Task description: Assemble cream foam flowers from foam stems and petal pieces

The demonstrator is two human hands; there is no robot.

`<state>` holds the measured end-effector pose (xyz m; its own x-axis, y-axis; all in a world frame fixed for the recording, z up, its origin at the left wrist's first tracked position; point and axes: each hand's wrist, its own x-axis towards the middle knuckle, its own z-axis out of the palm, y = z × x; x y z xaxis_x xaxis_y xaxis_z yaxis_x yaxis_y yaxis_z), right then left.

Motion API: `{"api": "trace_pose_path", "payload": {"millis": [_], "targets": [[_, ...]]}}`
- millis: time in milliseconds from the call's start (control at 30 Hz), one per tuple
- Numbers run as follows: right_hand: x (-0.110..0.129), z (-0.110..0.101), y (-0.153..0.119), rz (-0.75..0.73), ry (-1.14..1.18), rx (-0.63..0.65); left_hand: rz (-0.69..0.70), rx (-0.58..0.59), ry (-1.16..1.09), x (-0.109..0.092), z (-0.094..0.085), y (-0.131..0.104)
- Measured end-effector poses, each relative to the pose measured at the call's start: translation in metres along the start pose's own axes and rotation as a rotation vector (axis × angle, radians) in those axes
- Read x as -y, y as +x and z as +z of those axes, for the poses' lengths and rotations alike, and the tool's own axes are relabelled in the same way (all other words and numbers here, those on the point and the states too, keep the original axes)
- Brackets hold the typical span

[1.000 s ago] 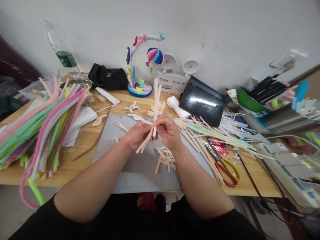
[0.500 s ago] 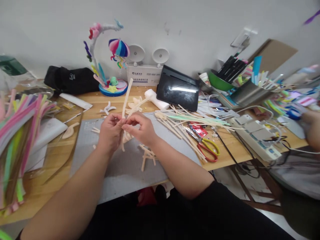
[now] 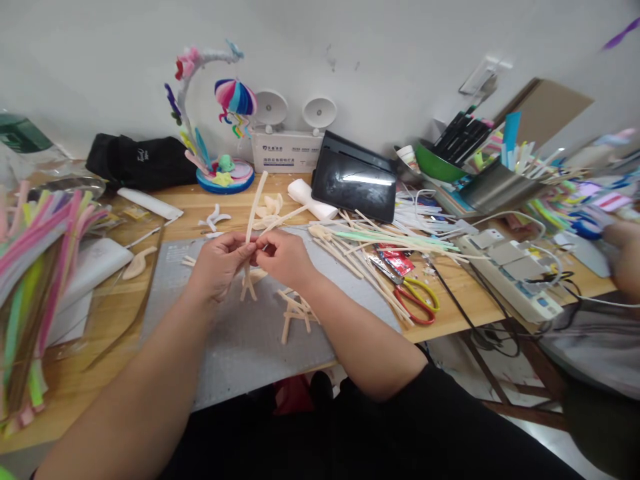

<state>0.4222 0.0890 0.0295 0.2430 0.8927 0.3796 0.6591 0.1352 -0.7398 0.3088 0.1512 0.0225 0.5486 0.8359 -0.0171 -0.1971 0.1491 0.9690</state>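
Over the grey mat, my left hand pinches cream pipe cleaners. One stands nearly upright above the fingers, and its ends stick out below them. My right hand meets the left fingertip to fingertip, pinching a cream pipe cleaner that slants up to the right. The exact join between the fingers is hidden. Short cut pieces of cream pipe cleaner lie on the mat by the right forearm. Behind the hands sits a bent cream piece.
To the right lie long pipe cleaners, red-and-yellow-handled scissors and a power strip. A black tablet-like device and a decorated arch stand are at the back. Coloured pipe cleaner bundles fill the left. Another person's arm shows far right.
Both hands have shifted slightly, and the slanting pipe cleaner on the right has tilted lower. Two ends now show below the left fingers.
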Motion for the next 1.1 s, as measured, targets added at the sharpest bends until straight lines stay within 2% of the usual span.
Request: {"api": "trace_pose_path", "payload": {"millis": [167, 333, 533, 667, 867, 1000, 1100], "targets": [[-0.004, 0.000, 0.003, -0.102, -0.029, 0.038, 0.043, -0.028, 0.102, -0.002, -0.006, 0.001], [-0.007, 0.001, 0.003, -0.212, -0.048, 0.018, -0.019, -0.003, 0.195, -0.005, -0.010, 0.000], [-0.001, 0.001, -0.003, -0.295, -0.169, -0.035, -0.100, 0.133, -0.022, -0.009, -0.016, 0.000], [-0.002, 0.000, -0.007, -0.361, -0.316, -0.037, -0.143, 0.152, -0.019, -0.012, -0.018, -0.001], [-0.004, -0.001, -0.007, -0.405, -0.343, -0.063, -0.154, 0.052, -0.068, -0.012, -0.013, -0.003], [-0.001, 0.001, -0.008, -0.281, -0.228, -0.045, -0.084, -0.086, -0.116, -0.014, -0.013, -0.002], [0.000, 0.006, -0.008, -0.198, -0.142, 0.014, -0.058, -0.168, -0.118, -0.018, -0.014, -0.002]]}}
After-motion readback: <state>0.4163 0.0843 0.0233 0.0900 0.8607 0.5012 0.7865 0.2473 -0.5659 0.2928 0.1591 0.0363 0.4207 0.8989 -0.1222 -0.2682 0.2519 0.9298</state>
